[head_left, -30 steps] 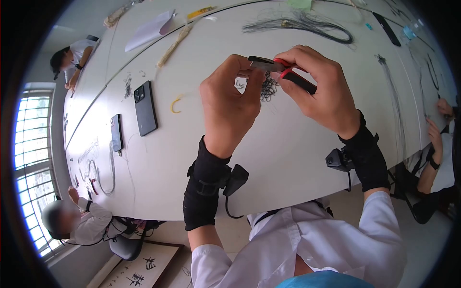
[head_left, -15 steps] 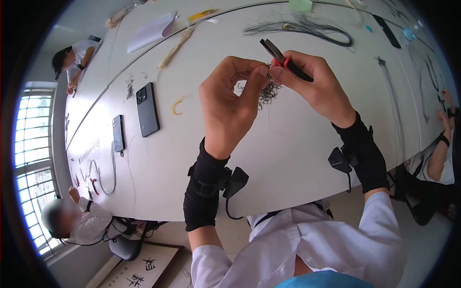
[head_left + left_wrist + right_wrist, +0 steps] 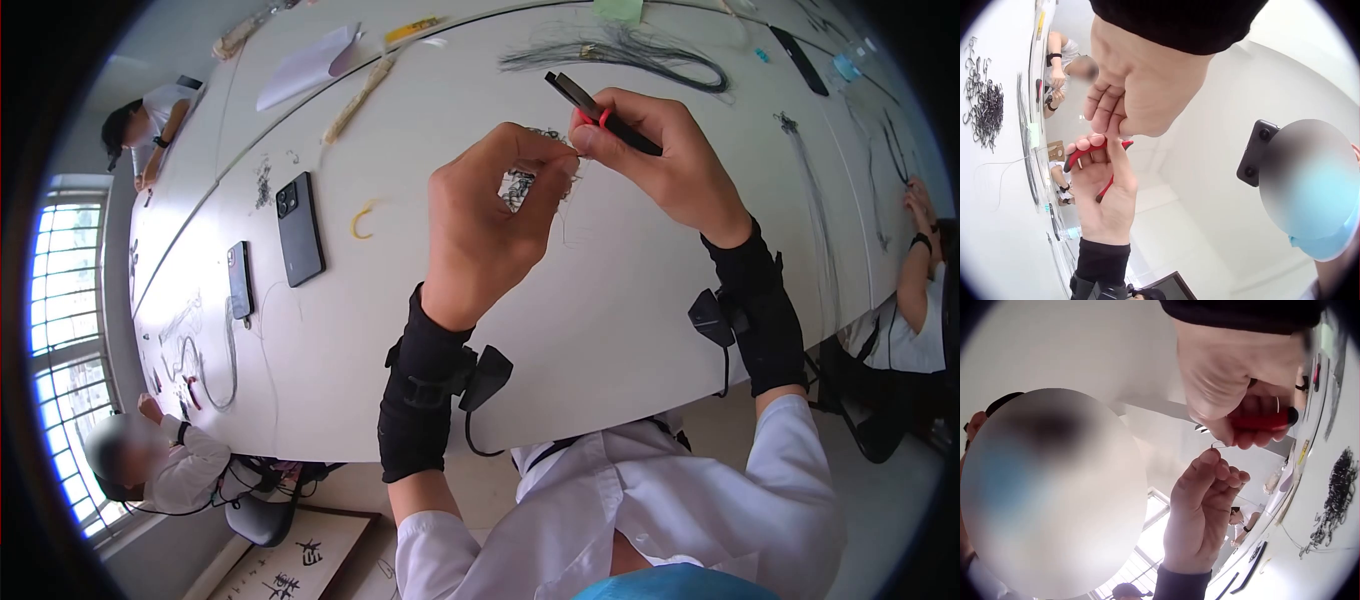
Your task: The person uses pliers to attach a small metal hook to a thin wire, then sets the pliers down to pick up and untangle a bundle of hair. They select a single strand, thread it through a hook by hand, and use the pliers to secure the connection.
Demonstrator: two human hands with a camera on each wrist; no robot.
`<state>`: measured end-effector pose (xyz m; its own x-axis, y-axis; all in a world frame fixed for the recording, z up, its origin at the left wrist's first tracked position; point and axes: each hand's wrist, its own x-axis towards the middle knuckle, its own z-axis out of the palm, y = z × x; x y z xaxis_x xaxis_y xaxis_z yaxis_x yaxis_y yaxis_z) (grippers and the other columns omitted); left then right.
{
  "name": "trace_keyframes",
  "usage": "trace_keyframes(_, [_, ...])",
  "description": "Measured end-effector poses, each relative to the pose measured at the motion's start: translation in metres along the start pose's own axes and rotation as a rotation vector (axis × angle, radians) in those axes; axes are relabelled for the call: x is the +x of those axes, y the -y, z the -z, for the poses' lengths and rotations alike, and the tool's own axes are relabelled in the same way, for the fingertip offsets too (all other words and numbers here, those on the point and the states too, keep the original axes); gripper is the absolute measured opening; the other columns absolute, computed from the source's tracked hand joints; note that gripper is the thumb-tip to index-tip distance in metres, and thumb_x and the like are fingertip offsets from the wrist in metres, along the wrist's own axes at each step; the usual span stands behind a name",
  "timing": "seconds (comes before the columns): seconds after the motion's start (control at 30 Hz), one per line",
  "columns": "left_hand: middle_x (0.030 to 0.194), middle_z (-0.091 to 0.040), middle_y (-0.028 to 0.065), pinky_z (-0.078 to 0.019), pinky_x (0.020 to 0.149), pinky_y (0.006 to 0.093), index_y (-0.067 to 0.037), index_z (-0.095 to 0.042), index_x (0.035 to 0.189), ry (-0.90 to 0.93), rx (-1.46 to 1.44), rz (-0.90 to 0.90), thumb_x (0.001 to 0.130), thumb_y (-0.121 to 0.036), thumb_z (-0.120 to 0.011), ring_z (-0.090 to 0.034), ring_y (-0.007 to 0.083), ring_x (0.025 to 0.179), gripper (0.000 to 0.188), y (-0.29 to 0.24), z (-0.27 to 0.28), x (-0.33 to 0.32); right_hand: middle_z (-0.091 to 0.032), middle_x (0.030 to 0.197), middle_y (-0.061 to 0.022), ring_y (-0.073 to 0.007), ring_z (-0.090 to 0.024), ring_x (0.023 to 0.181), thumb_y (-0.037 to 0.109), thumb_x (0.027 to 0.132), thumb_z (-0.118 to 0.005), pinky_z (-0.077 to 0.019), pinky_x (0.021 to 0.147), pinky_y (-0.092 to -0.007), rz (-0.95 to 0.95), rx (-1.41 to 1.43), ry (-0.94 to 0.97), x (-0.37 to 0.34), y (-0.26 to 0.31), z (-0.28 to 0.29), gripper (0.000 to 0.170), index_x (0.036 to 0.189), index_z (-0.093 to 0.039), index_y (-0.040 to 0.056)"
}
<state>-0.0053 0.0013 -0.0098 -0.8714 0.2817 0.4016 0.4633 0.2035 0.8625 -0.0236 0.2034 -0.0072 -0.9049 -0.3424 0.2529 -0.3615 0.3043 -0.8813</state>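
My left hand pinches a thin bent piece of wire between thumb and forefinger. Close against it, my right hand holds pliers with red and black handles in its palm and fingers. The metal jaws point up and away, clear of the wire. Right thumb and fingertip meet the wire's other end in the right wrist view. Beneath the hands lies a heap of small dark wire hooks, partly hidden by the left hand in the head view.
A long bundle of dark wire lies at the table's far side. Left of the hands are two phones and a curved yellow strip. A straw-coloured bundle lies beyond. Other people sit around the white table.
The pliers' jaws have swung from the left fingertips to point up and away. The right fingertips have come to the wire, and the left hand has shifted slightly right.
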Motion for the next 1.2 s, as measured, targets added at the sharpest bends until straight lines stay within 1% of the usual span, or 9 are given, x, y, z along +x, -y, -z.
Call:
trace_keyframes(0.17, [0.091, -0.071, 0.0108, -0.0538, 0.076, 0.0252, 0.007, -0.064, 0.098, -0.159, -0.151, 0.079, 0.093, 0.0, -0.068, -0.067, 0.0127, 0.081, 0.009, 0.004, 0.003, 0.002, -0.064, 0.078, -0.007, -0.014, -0.059, 0.073, 0.022, 0.095, -0.069, -0.0493, 0.073, -0.0258, -0.079, 0.186, -0.02, -0.003, -0.001, -0.02, 0.025, 0.102, -0.066, -0.001])
trace_keyframes(0.4, [0.089, -0.072, 0.0102, -0.054, 0.077, 0.0259, 0.005, -0.066, 0.097, -0.148, 0.137, -0.022, 0.088, 0.003, -0.07, -0.068, 0.0139, 0.082, 0.01, 0.014, 0.004, 0.002, -0.068, 0.095, -0.0154, -0.0277, -0.07, 0.082, 0.004, 0.085, -0.074, -0.0554, 0.077, -0.034, 0.375, -0.415, -0.201, -0.011, 0.019, -0.025, 0.024, 0.106, -0.063, -0.0018])
trace_keyframes(0.5, [0.087, -0.073, 0.0097, -0.054, 0.076, 0.0266, 0.004, -0.067, 0.094, -0.079, 0.239, -0.09, 0.087, 0.003, -0.071, -0.069, 0.0152, 0.08, 0.008, 0.006, 0.0, 0.002, -0.068, 0.094, -0.015, -0.0282, -0.07, 0.084, 0.005, 0.086, -0.074, -0.0554, 0.078, -0.0338, 0.362, -0.414, -0.171, -0.009, 0.018, -0.015, 0.023, 0.106, -0.064, -0.0014])
trace_keyframes(0.6, [0.085, -0.074, 0.0097, -0.0537, 0.071, 0.0268, 0.002, -0.068, 0.09, 0.004, 0.222, -0.108, 0.085, 0.002, -0.073, -0.07, 0.017, 0.077, 0.007, 0.004, -0.002, 0.001, -0.069, 0.09, -0.0145, -0.0274, -0.068, 0.08, 0.008, 0.087, -0.074, -0.0541, 0.079, -0.0333, 0.208, -0.27, -0.142, -0.006, 0.013, -0.006, 0.022, 0.105, -0.065, -0.0004])
trace_keyframes(0.73, [0.085, -0.074, 0.0099, -0.0533, 0.069, 0.0263, 0.002, -0.067, 0.09, 0.031, 0.234, -0.158, 0.085, 0.003, -0.073, -0.07, 0.017, 0.076, 0.008, 0.001, 0.0, 0.0, -0.065, 0.08, -0.0055, -0.0136, -0.062, 0.077, 0.026, 0.096, -0.069, -0.05, 0.078, -0.0265, -0.022, -0.051, 0.037, -0.001, 0.003, 0.004, 0.027, 0.102, -0.066, 0.0])
trace_keyframes(0.77, [0.085, -0.074, 0.01, -0.0533, 0.068, 0.0263, 0.002, -0.068, 0.09, 0.034, 0.228, -0.162, 0.085, 0.003, -0.073, -0.071, 0.017, 0.075, 0.008, -0.001, 0.0, -0.001, -0.052, 0.077, 0.0021, -0.0082, -0.047, 0.074, 0.034, 0.097, -0.065, -0.0387, 0.071, -0.0232, -0.022, 0.042, 0.038, -0.002, 0.0, 0.001, 0.031, 0.091, -0.061, 0.0037])
trace_keyframes(0.87, [0.085, -0.074, 0.0106, -0.0532, 0.068, 0.0262, 0.002, -0.067, 0.09, -0.038, 0.197, -0.231, 0.085, 0.003, -0.073, -0.071, 0.017, 0.074, 0.008, -0.026, -0.014, -0.016, -0.064, 0.08, -0.0019, -0.0093, -0.059, 0.079, 0.027, 0.097, -0.067, -0.0479, 0.078, -0.025, -0.156, 0.182, 0.087, -0.03, 0.019, 0.011, 0.028, 0.1, -0.067, -0.0001])
trace_keyframes(1.07, [0.082, -0.07, 0.0104, -0.0536, 0.064, 0.0283, 0.0, -0.066, 0.092, -0.077, 0.219, -0.264, 0.085, 0.004, -0.07, -0.068, 0.0202, 0.07, 0.009, -0.018, -0.017, -0.016, -0.064, 0.082, -0.0018, -0.009, -0.059, 0.08, 0.026, 0.096, -0.068, -0.0476, 0.078, -0.0238, -0.217, 0.27, 0.127, -0.035, 0.016, 0.001, 0.028, 0.102, -0.067, -0.0014])
trace_keyframes(1.2, [0.087, -0.072, 0.0079, -0.0522, 0.079, 0.0277, 0.003, -0.068, 0.097, -0.093, 0.125, -0.086, 0.087, 0.0, -0.072, -0.066, 0.0146, 0.079, 0.011, -0.018, -0.016, -0.017, -0.065, 0.085, -0.0013, -0.0087, -0.06, 0.081, 0.022, 0.096, -0.066, -0.0468, 0.075, -0.0239, -0.23, 0.271, 0.15, -0.036, 0.023, -0.001, 0.024, 0.104, -0.066, -0.0001])
